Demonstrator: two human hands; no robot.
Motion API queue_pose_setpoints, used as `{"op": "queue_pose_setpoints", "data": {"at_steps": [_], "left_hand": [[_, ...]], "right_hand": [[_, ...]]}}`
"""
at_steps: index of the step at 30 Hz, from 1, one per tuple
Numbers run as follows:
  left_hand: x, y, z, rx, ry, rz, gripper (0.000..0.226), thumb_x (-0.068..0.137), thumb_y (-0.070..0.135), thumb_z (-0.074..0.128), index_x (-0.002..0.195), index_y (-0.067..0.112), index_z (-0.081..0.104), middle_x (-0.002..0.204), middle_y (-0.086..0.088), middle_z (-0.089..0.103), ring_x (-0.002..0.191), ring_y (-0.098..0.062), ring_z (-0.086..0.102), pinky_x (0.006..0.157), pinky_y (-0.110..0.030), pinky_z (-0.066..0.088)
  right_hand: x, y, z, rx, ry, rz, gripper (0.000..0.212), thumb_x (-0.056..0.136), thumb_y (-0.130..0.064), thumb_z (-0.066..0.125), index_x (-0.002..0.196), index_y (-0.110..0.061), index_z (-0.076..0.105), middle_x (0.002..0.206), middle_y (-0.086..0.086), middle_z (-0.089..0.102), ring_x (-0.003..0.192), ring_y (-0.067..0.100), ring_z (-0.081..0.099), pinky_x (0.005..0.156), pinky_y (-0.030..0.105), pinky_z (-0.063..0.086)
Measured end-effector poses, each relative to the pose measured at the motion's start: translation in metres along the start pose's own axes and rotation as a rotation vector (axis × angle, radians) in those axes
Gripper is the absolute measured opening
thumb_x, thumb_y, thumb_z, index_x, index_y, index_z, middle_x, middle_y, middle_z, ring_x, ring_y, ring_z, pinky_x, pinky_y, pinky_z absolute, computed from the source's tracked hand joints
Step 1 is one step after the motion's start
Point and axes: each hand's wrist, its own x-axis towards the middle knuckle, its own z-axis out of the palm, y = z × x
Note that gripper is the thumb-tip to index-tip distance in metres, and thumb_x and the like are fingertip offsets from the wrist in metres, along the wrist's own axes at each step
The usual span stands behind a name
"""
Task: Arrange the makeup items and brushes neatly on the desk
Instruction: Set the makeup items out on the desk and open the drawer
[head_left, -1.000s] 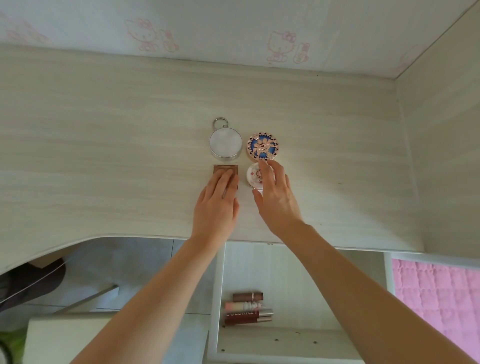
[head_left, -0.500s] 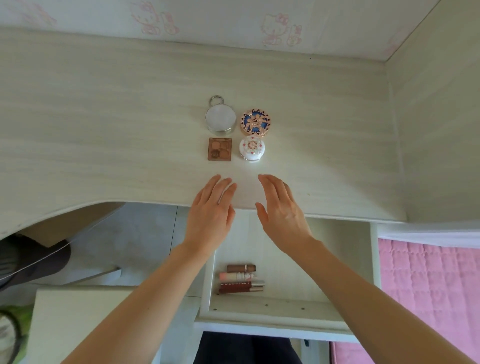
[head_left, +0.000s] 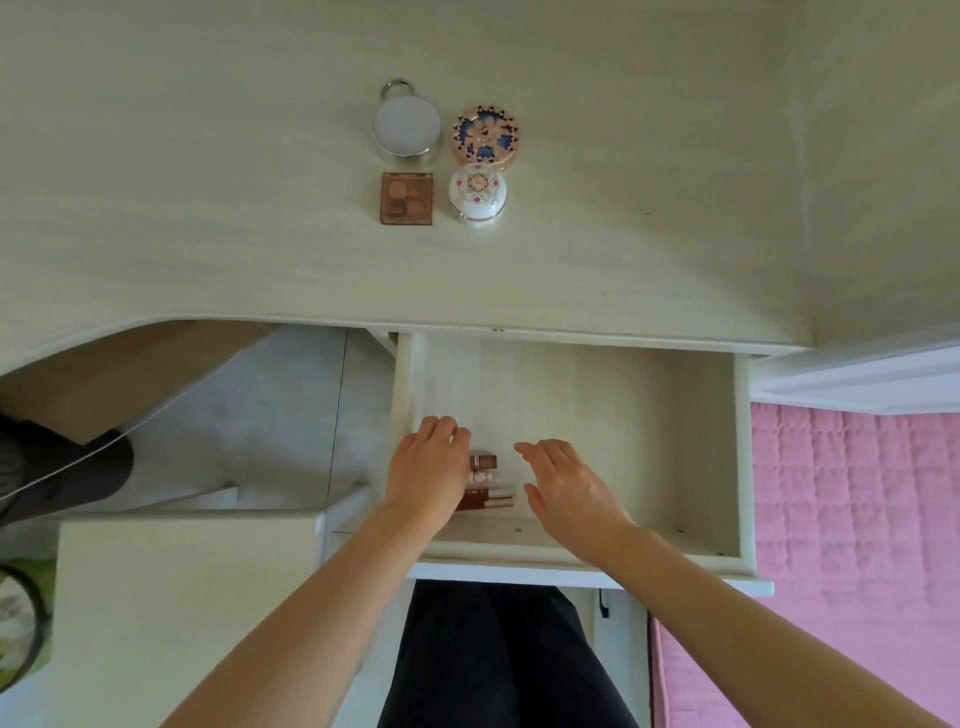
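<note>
Four makeup items sit in a two-by-two block on the pale desk (head_left: 208, 208): a round silver case with a ring (head_left: 407, 127), a blue-and-gold compact (head_left: 484, 136), a brown eyeshadow palette (head_left: 407, 198) and a white ornate jar (head_left: 478, 196). Below the desk edge an open drawer (head_left: 744, 467) holds several lipstick tubes (head_left: 491, 496) at its left side. My left hand (head_left: 428, 470) lies over the tubes' left ends with fingers bent down; any grip is hidden. My right hand (head_left: 566, 483) hovers just right of the tubes, fingers relaxed.
A pink quilted bed (head_left: 857, 545) lies to the right of the drawer. A white stool or box (head_left: 182, 597) stands at lower left, with grey floor (head_left: 270, 415) under the desk's curved cut-out. A side panel (head_left: 883, 156) bounds the desk on the right.
Both hands left the palette and jar on the desk, pulled back over its edge and dropped into the open drawer at the lipstick tubes. The view tilted downward.
</note>
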Motion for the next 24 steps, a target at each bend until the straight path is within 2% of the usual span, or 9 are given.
{"op": "queue_pose_setpoints", "data": {"at_steps": [3,7,12,17,21,24], "left_hand": [[0.013,0.005,0.019,0.008,-0.126,-0.001,0.03,0.093,0.019,0.05,0.123,0.015,0.051,0.121,-0.002,0.051,0.113,-0.022,0.044,0.084,-0.033,0.044],[0.031,0.005,0.036,-0.061,-0.212,-0.024,0.032,0.091,0.017,0.056,0.122,0.012,0.052,0.117,-0.006,0.054,0.109,-0.024,0.048,0.081,-0.036,0.05],[0.048,-0.001,0.05,-0.082,-0.24,-0.098,0.028,0.088,0.021,0.063,0.114,0.012,0.059,0.111,-0.007,0.059,0.104,-0.025,0.053,0.079,-0.039,0.052],[0.057,-0.004,0.058,-0.076,-0.204,-0.065,0.016,0.087,0.015,0.06,0.102,0.012,0.065,0.101,-0.006,0.06,0.095,-0.023,0.055,0.069,-0.034,0.049],[0.063,-0.008,0.055,-0.158,-0.218,-0.106,0.027,0.08,0.022,0.07,0.101,0.009,0.06,0.099,-0.008,0.057,0.088,-0.024,0.056,0.07,-0.036,0.05],[0.066,-0.01,0.054,-0.216,-0.217,-0.156,0.03,0.078,0.019,0.072,0.101,0.009,0.057,0.099,-0.008,0.055,0.086,-0.024,0.056,0.073,-0.036,0.051]], "right_hand": [[0.0,0.01,0.023,-0.006,-0.143,0.034,0.046,0.098,-0.018,0.041,0.144,-0.014,0.034,0.138,0.003,0.045,0.131,0.017,0.035,0.108,0.024,0.032],[0.009,0.018,0.046,0.009,-0.204,0.067,0.04,0.099,-0.019,0.043,0.139,-0.015,0.041,0.134,0.004,0.048,0.125,0.019,0.041,0.103,0.026,0.039],[0.026,0.021,0.07,0.037,-0.201,0.079,0.038,0.098,-0.022,0.047,0.135,-0.013,0.046,0.13,0.005,0.05,0.12,0.022,0.045,0.1,0.028,0.042],[0.04,0.017,0.084,0.042,-0.17,0.059,0.033,0.096,-0.023,0.049,0.127,-0.014,0.052,0.123,0.006,0.052,0.113,0.023,0.045,0.094,0.032,0.046],[0.053,0.008,0.089,0.062,-0.126,0.056,0.035,0.092,-0.029,0.056,0.124,-0.016,0.055,0.12,0.008,0.052,0.108,0.026,0.047,0.085,0.036,0.049],[0.063,0.0,0.094,0.063,-0.094,0.057,0.033,0.09,-0.029,0.058,0.119,-0.013,0.057,0.118,0.011,0.054,0.103,0.028,0.049,0.079,0.038,0.049]]}}
